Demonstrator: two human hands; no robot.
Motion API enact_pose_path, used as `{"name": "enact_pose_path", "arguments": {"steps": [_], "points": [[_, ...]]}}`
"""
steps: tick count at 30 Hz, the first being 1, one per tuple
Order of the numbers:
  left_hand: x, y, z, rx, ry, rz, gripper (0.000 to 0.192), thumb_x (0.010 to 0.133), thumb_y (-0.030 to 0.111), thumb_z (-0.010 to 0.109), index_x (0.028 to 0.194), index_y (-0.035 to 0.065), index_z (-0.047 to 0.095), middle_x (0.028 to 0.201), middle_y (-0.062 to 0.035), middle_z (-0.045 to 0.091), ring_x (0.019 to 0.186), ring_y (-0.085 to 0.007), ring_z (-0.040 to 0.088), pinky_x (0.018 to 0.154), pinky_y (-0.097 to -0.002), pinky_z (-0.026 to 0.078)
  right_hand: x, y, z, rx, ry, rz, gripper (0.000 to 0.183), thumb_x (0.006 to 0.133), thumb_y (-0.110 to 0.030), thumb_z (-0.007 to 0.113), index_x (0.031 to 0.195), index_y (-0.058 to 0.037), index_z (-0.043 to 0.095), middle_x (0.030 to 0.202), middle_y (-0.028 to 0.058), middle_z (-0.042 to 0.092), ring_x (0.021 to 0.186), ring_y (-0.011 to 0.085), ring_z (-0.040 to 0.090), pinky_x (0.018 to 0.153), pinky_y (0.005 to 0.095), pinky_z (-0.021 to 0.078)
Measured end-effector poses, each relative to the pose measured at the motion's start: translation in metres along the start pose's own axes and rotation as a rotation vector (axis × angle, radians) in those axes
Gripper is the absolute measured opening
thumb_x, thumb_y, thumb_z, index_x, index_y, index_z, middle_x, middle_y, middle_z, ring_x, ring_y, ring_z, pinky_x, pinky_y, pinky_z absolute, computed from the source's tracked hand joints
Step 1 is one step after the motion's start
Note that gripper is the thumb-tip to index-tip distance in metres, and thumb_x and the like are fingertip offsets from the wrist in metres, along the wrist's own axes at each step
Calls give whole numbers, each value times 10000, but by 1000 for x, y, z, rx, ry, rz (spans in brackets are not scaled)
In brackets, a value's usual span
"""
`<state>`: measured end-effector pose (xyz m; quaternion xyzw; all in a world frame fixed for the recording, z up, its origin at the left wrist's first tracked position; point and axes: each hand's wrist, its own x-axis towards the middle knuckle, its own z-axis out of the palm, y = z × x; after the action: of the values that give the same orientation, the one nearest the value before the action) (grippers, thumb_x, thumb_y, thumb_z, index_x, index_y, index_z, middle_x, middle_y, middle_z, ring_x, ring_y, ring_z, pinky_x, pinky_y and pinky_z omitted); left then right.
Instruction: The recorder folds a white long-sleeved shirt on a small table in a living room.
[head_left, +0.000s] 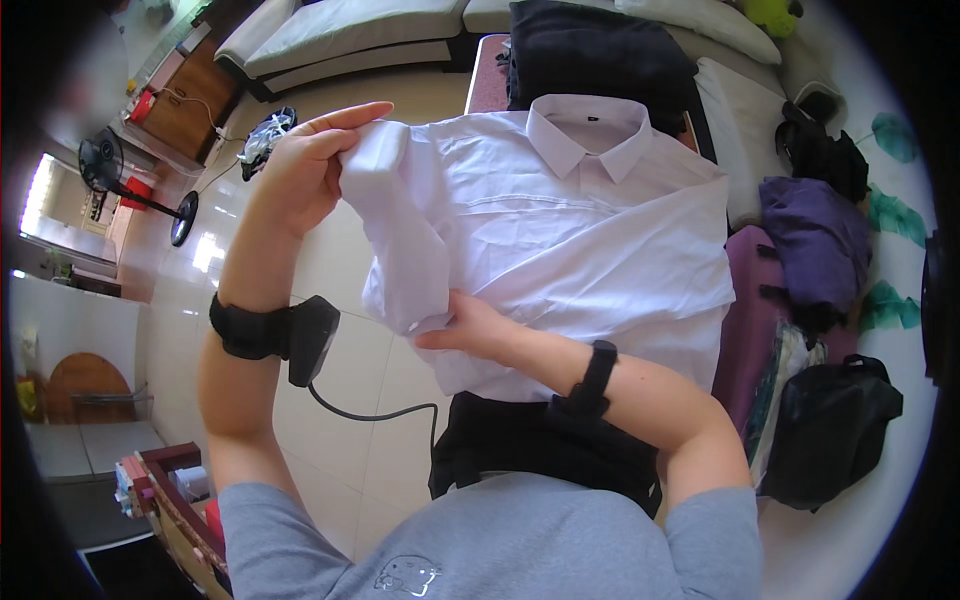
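A white collared shirt (570, 247) lies front up before me, its collar (592, 142) pointing away from me. One sleeve is laid slantwise across the chest from the right. My left hand (322, 165) grips the other sleeve (405, 225) near the shoulder, at the shirt's upper left, where the cloth is bent over. Lower down, my right hand (472, 322) holds that sleeve's cuff end (431, 322) between thumb and fingers. The fingers behind the cloth are partly hidden.
A dark folded cloth (600, 56) rests on the surface beyond the collar. To the right are a purple suitcase (742, 300), a purple garment (814, 232) and a black bag (832, 427). A standing fan (142, 191) is on the tiled floor at left; a sofa (352, 37) stands behind.
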<state>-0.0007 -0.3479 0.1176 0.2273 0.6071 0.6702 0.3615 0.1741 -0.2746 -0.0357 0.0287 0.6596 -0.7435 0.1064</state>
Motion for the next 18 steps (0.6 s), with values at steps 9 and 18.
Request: {"name": "enact_pose_path", "arguments": {"steps": [9,18], "points": [[9,-13,3,-45,16,12,313,785,27,421,1075,-20,530,885,-111,580,719,-155,580,601,-250,487,8,-7,-10,-398,322,135,437,650,-315,652,1005,-72,572,953,151,583,881,285,558,739,335,439],[2,-10,11,-89,12,15,323,783,59,440,1084,-41,505,914,-122,574,750,-165,577,608,-260,483,24,-5,-9,-186,273,98,390,661,-246,651,993,-59,568,906,141,608,842,265,581,702,315,449]]}}
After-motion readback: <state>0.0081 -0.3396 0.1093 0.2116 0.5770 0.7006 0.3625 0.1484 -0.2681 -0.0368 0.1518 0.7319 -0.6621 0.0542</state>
